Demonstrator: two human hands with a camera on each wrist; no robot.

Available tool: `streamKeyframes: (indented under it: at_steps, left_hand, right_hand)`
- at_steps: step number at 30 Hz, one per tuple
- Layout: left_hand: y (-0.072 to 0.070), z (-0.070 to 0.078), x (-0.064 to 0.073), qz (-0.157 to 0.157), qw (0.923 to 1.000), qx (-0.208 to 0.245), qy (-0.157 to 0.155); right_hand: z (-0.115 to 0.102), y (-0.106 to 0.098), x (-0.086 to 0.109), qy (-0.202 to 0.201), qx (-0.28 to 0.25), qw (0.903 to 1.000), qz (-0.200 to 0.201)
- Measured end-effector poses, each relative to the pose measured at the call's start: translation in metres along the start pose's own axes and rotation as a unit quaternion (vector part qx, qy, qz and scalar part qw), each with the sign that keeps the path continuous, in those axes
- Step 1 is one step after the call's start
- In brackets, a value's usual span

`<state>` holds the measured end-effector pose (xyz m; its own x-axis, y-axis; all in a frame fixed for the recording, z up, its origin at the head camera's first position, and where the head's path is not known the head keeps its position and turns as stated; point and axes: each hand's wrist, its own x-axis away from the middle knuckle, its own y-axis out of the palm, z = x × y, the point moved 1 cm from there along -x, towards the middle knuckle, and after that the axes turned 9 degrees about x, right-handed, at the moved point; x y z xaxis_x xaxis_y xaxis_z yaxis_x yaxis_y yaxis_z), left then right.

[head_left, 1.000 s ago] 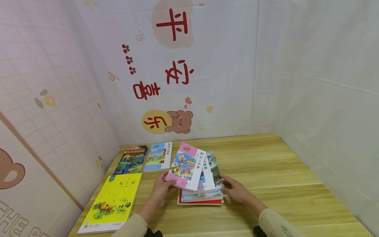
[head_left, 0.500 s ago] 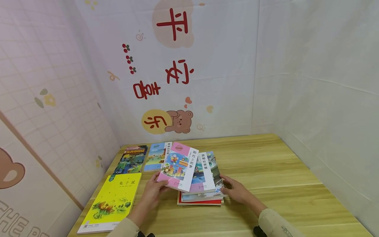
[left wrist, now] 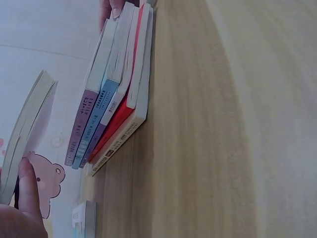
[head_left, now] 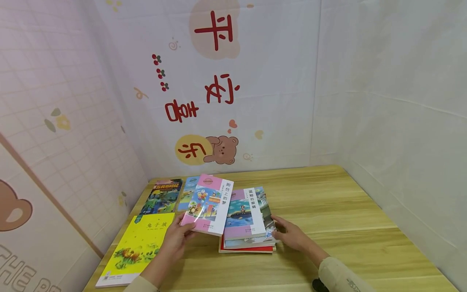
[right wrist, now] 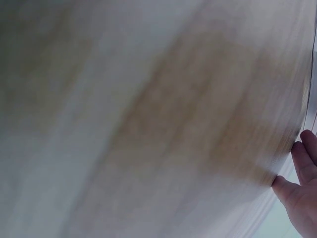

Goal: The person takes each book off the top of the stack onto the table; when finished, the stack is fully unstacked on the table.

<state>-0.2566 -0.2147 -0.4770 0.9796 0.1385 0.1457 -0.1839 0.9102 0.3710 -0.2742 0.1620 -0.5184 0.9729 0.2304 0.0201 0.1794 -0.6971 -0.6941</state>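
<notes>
By the left hand [head_left: 176, 238], grip clamped on it, a pink book [head_left: 208, 206] has been shifted farther left off the stack [left wrist: 116, 89], whose top cover [head_left: 242, 214] is now mostly bared, its right edge touched by the right hand [head_left: 290, 235], thumb and fingers apart.
</notes>
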Motion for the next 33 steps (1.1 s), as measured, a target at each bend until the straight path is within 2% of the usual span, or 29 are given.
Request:
streamKeyframes:
  at_steps: [5, 10, 14, 19, 25, 29, 33]
  left_hand:
    - [-0.012, 0.002, 0.007, 0.014, 0.9999, 0.010, -0.001]
    - [-0.026, 0.001, 0.014, 0.036, 0.9990, 0.018, -0.019]
    - [-0.037, 0.000, 0.021, 0.059, 0.9977, 0.009, -0.033]
    - [-0.050, -0.001, 0.029, 0.070, 0.9965, -0.002, -0.047]
    - [-0.063, -0.008, 0.036, 0.076, 0.9945, -0.014, -0.071]
    - [-0.068, -0.016, 0.041, 0.085, 0.9925, -0.004, -0.087]
    - [-0.070, -0.022, 0.043, 0.087, 0.9921, 0.015, -0.088]
  right_hand:
    - [0.001, 0.001, 0.000, -0.001, -0.003, 1.0000, 0.000]
    - [0.002, 0.001, -0.001, 0.001, -0.006, 1.0000, -0.002]
    - [0.002, 0.001, -0.001, 0.004, -0.009, 0.9999, -0.003]
    - [0.002, 0.001, -0.001, 0.004, -0.010, 0.9999, -0.003]
    - [0.001, 0.002, -0.001, 0.005, -0.008, 1.0000, -0.002]
    - [0.000, 0.002, -0.002, 0.003, -0.006, 1.0000, -0.002]
    - [0.000, 0.002, -0.002, 0.002, -0.003, 1.0000, 0.000]
